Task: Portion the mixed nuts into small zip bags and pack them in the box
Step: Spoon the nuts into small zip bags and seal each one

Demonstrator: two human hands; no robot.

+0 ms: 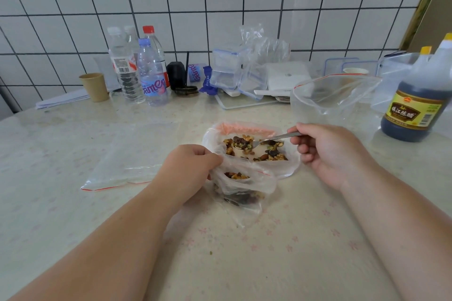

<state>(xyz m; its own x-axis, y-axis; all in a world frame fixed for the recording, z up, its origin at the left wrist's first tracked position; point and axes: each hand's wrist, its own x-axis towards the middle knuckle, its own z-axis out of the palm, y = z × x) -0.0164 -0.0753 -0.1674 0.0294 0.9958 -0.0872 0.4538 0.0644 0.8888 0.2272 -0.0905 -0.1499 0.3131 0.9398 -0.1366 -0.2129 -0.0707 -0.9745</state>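
Mixed nuts (pixel 254 149) lie on a white plate (pixel 291 168) at the table's middle. My right hand (pixel 325 151) grips a metal spoon (pixel 274 139) whose bowl rests among the nuts. My left hand (pixel 188 168) pinches the open rim of a small zip bag (pixel 242 190) just in front of the plate; the bag holds some nuts. A flat stack of empty zip bags (pixel 129 159) lies to the left. Clear lidded boxes (pixel 227 68) stand at the back.
Water bottles (pixel 149 73) and a paper cup (pixel 95 87) stand at the back left. A large open plastic bag (pixel 332 95) stands behind the plate, a dark vinegar bottle (pixel 415 105) at the right. The tiled wall closes the far side.
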